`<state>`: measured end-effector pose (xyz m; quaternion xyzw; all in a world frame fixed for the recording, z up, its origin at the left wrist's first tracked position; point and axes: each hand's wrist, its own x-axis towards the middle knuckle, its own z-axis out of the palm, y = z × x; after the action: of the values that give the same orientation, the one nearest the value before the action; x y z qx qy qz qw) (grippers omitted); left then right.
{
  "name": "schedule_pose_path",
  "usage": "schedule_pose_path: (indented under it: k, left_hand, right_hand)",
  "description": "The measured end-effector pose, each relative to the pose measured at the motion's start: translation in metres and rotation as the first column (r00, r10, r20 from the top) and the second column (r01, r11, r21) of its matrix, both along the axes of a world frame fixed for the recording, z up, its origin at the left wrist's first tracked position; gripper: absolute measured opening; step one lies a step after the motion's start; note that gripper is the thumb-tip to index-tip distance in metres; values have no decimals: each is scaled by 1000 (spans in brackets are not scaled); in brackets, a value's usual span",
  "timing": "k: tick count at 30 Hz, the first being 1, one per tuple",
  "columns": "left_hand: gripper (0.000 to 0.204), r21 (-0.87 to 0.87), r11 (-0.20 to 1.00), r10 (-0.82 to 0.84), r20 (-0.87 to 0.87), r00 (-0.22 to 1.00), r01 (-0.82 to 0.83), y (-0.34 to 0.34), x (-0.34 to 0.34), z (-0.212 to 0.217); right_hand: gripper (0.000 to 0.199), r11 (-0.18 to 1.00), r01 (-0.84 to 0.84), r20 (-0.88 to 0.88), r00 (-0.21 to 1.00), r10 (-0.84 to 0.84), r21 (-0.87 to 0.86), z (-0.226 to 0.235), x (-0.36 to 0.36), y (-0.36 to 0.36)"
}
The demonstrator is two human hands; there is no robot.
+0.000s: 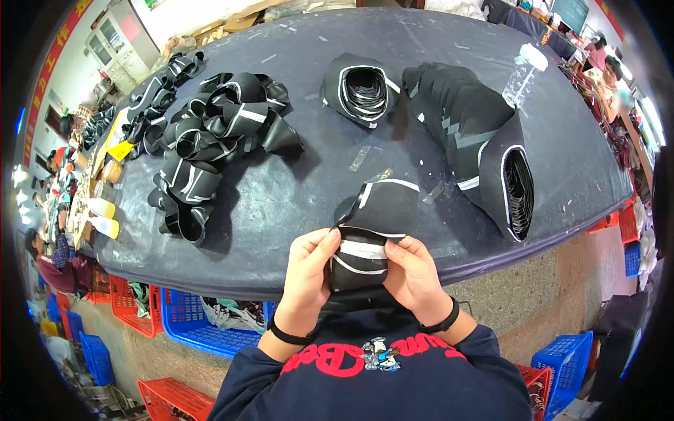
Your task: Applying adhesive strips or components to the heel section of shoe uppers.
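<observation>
A curved black piece with white edging (359,271) is held between my two hands at the table's near edge. My left hand (311,261) pinches its left side, thumb on top. On the right side my right hand (411,270) grips it with thumb and fingers. Another black white-edged piece (390,208) lies just beyond, touching or joined to the held one; I cannot tell which. Farther off stands a nested bundle of such pieces (363,91). To its right stretches a long nested row (467,126). A loose heap of curled pieces (235,116) lies at the left.
The dark-covered table (295,203) has tape scraps on it. A clear plastic bottle (523,76) stands at the far right. Yellow-and-white bottles (104,226) line the left edge. Blue (203,330) and red crates (133,309) stand below the near edge. Other people work at both sides.
</observation>
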<state>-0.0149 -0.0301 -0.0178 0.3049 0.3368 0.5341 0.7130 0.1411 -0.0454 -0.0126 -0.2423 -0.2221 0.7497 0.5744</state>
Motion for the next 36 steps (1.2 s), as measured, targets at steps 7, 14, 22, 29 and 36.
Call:
schedule_pose_path:
  k: [7, 14, 22, 29, 36]
  left_hand:
    - [29, 134, 953, -253, -149, 956, 273, 2, -7, 20]
    - [28, 48, 940, -326, -172, 929, 339, 1, -6, 37]
    - [25, 151, 916, -308, -331, 892, 373, -4, -3, 48]
    - [21, 146, 895, -306, -488, 818, 422, -1, -6, 50]
    - [18, 269, 924, -46, -628, 777, 273, 2, 8, 43]
  right_hand:
    - [17, 970, -221, 418, 894, 159, 103, 9, 29, 5]
    - [21, 477, -223, 516, 171, -839, 850, 34, 40, 10]
    - [30, 116, -620, 310, 215, -926, 776, 52, 60, 22]
    - [30, 19, -745, 246, 195, -950, 667, 55, 63, 23]
    - [30, 46, -661, 238, 203, -950, 749, 64, 57, 25]
